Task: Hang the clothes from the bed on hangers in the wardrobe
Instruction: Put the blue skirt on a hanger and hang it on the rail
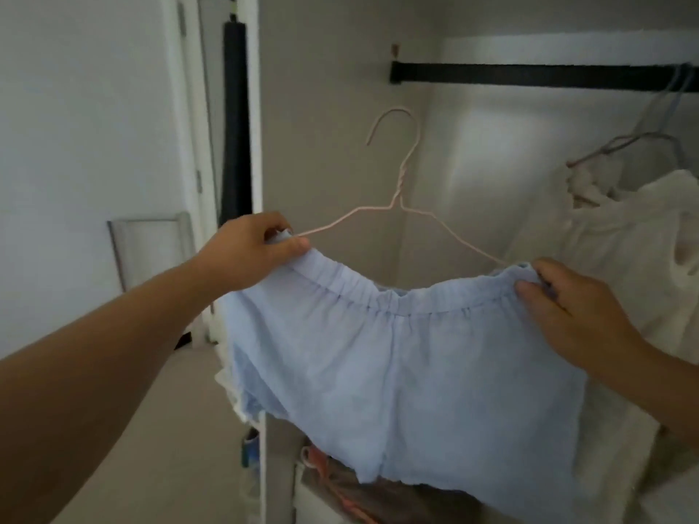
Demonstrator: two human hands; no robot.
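Light blue shorts (408, 372) with an elastic waistband hang stretched between my hands in front of the open wardrobe. A thin pink wire hanger (397, 191) sits inside the waistband, its hook pointing up and left, below the black wardrobe rail (529, 75). My left hand (249, 255) pinches the left end of the waistband together with the hanger's left arm. My right hand (571, 308) grips the right end of the waistband over the hanger's right arm. The hanger's lower bar is hidden inside the shorts.
A cream garment (624, 240) hangs on a hanger at the right end of the rail, beside other wire hangers (673, 96). Folded clothes (340, 485) lie low in the wardrobe. A dark strip (234, 126) hangs by the door frame at left.
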